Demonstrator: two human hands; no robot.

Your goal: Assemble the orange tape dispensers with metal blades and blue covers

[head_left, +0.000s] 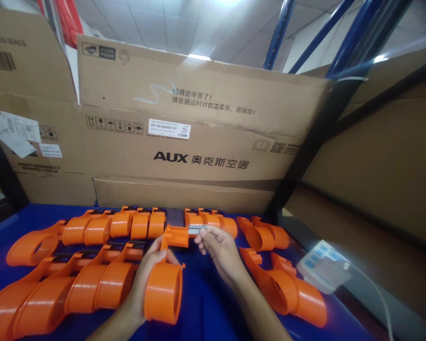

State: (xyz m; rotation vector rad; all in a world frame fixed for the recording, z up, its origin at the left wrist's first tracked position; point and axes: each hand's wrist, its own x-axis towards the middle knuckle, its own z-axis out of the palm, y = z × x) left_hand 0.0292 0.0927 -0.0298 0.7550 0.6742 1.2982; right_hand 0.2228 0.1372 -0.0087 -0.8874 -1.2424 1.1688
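My left hand (147, 270) is closed around an orange plastic ring part (163, 291), a wide ring joined by a short arm to a blocky head. That head points right, level with the fingertips of my right hand (220, 248). Thumb and fingers of the right hand pinch a thin silver metal piece (196, 229) whose left end meets the head; whether it sits inside cannot be made out. Similar orange ring parts stand in rows at the left, several with dark pieces on their heads. More of these orange parts (294, 296) lie to the right.
The blue tabletop (206, 303) runs beneath everything. A dark rectangular item (175, 217) stands at the back centre. Cardboard sheets (213, 142) wall off the rear, beside dark rack posts (305, 137). At the right edge is a white and blue box (323, 265) with a cable.
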